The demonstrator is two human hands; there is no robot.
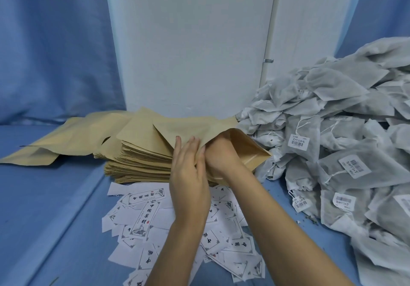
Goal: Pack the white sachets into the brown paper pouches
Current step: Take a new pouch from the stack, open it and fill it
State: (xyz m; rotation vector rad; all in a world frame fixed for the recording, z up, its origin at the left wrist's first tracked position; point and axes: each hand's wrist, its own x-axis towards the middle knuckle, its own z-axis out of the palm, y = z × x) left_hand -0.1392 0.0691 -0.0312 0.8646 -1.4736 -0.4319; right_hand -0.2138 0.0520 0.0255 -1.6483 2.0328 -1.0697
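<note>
A brown paper pouch [248,150] lies on top of a tall stack of flat brown pouches [142,155], with its mouth gaping to the right. My right hand [221,155] reaches into that mouth, so the pouch hides its fingers and whatever they may hold. My left hand [188,174] lies with straight fingers pressed flat on the pouch's upper side, next to the mouth. A big heap of white mesh sachets [332,130] with strings and barcode tags fills the right side.
White printed labels [144,217] lie scattered on the blue cloth in front of the stack, under my forearms. More loose brown pouches [66,139] spread out at the left. A white wall panel [190,41] and blue curtains stand behind.
</note>
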